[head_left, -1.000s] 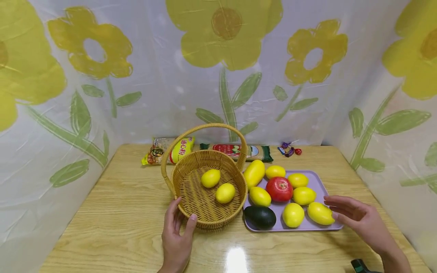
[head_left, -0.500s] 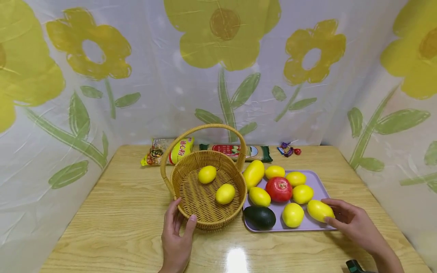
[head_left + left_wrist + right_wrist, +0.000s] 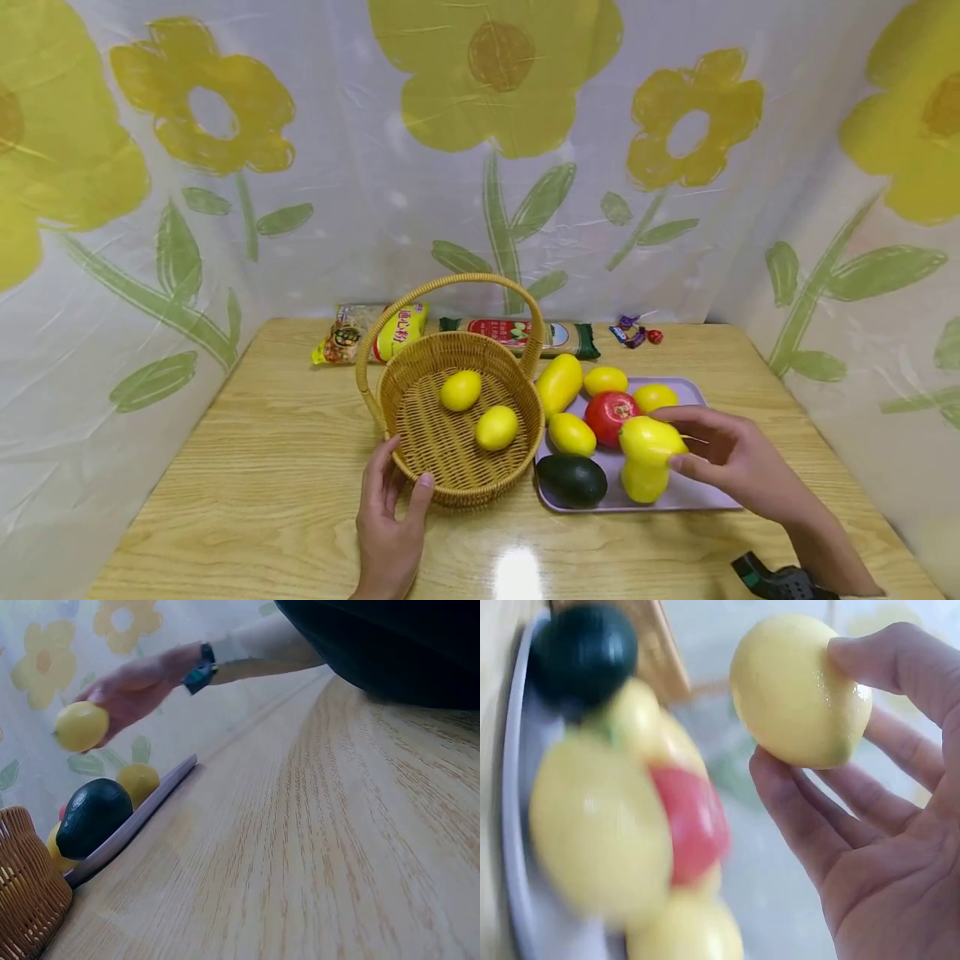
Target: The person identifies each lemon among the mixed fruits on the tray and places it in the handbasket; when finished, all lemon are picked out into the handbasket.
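Fingertips alone carry the lemon (image 3: 647, 440): the right hand (image 3: 731, 462) pinches it between thumb and fingers, lifted clear of the lilac tray (image 3: 693, 497), and the right wrist view shows the palm not touching the fruit. That light hold looks like the main risk; a smooth, rounded lemon could slip out and drop onto the fruit below, most likely the lemon directly under it (image 3: 641, 482) or the dark avocado (image 3: 572, 479) beside that.

Nearest the person, the left hand (image 3: 390, 521) rests on the table (image 3: 262, 500) with its thumb curled against the near wall of the wicker basket (image 3: 459, 498), fingers beside it. That contact seems modest, so a knock from the right arm might shift the basket.

Between tray and basket stand the red apple (image 3: 611, 412) and a small lemon (image 3: 572, 433); a low pass could brush them and set them rolling. The basket handle (image 3: 450, 287) arches above the rim, and a high pass might clip it. Two lemons (image 3: 480, 408) already lie inside, so a hard release could bounce another against them.

Farther back, packets (image 3: 517, 332) and sweets (image 3: 636, 331) lie by the curtain, well apart.
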Action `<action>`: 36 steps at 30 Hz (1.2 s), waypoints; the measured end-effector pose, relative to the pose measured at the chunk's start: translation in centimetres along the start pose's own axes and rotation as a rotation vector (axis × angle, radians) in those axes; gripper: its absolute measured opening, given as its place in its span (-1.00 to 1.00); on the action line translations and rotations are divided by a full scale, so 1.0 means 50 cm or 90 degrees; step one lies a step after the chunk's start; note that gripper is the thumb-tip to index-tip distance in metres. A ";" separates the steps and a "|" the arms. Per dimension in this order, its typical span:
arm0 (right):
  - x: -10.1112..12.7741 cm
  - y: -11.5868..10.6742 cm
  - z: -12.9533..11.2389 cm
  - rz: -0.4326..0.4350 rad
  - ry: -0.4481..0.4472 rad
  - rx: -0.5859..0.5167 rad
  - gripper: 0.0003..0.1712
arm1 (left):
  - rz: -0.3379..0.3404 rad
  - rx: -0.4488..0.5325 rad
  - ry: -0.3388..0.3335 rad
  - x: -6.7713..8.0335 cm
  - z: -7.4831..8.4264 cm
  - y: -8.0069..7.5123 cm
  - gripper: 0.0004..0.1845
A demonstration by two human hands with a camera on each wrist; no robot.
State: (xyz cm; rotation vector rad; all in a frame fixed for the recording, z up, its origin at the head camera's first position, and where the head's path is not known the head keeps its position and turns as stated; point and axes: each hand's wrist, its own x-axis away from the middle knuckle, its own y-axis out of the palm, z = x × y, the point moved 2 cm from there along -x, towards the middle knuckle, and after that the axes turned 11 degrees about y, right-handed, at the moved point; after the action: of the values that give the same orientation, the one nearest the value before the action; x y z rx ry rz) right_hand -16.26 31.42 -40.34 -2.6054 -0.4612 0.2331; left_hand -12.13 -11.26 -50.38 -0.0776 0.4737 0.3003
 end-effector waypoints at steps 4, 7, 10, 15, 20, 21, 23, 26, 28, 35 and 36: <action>-0.066 0.064 -0.039 -0.081 -0.039 -0.029 -0.44 | 0.001 0.003 -0.004 0.000 0.005 0.001 -0.33; -0.115 0.119 -0.065 -0.136 -0.060 -0.043 -0.45 | 0.003 0.005 -0.003 -0.001 0.005 0.002 -0.33; -0.154 0.172 -0.089 -0.176 -0.075 -0.014 -0.47 | 0.001 0.001 0.000 -0.002 0.003 0.001 -0.33; -0.199 0.249 -0.127 -0.180 -0.072 0.112 -0.49 | 0.001 0.000 0.003 -0.002 -0.001 0.001 -0.32; -0.217 0.317 -0.146 -0.207 -0.102 0.167 -0.49 | 0.006 0.002 -0.002 -0.001 -0.003 0.001 -0.33; -0.218 0.324 -0.147 -0.213 -0.109 0.161 -0.49 | 0.006 0.001 -0.001 -0.001 -0.003 0.001 -0.33; -0.215 0.323 -0.147 -0.217 -0.121 0.141 -0.49 | 0.006 0.001 0.000 -0.001 -0.004 0.003 -0.33; -0.209 0.292 -0.140 -0.208 -0.122 0.092 -0.51 | 0.006 -0.001 0.006 -0.002 -0.004 0.006 -0.33; -0.204 0.256 -0.131 -0.194 -0.118 0.056 -0.53 | 0.007 0.001 0.004 -0.003 -0.004 0.007 -0.33; -0.190 0.085 -0.077 -0.091 -0.086 -0.038 -0.55 | 0.004 0.010 -0.027 -0.001 -0.002 0.002 -0.30; -0.186 0.059 -0.068 -0.068 -0.078 -0.039 -0.56 | 0.005 0.010 -0.031 0.001 -0.002 0.001 -0.30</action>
State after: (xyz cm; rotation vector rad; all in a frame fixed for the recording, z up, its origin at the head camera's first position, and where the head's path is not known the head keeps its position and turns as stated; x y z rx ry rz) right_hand -23.21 24.14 -38.06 -2.6266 -0.6591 0.3479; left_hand -12.17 -11.21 -50.47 -0.0533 0.4279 0.3063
